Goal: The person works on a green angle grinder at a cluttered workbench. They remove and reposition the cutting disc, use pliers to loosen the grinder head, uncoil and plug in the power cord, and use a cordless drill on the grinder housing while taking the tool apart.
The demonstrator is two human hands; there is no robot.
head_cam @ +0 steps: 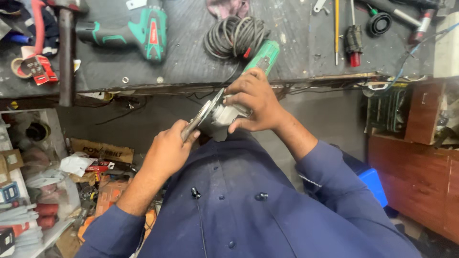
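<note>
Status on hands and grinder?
Right hand grips grinder head. Left hand on disc edge. Cord coil on bench behind, nothing blocking.

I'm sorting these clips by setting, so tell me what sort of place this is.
Likely a power-tool repair workshop: a green cordless drill and coiled cable lie on a scuffed workbench, and both hands hold an angle grinder.

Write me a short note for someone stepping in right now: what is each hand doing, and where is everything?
Right hand: wrapped over the head of the green angle grinder, steadying it at the workbench edge.
Left hand: gripping a flat metal tool set against the grinder's disc.
Grinder's cord coil lies on the bench; a green cordless drill lies further left.
Done: grinder is in hand, tool placed at the disc.
Left: whether the disc is loosened or tightened cannot be told.
</note>
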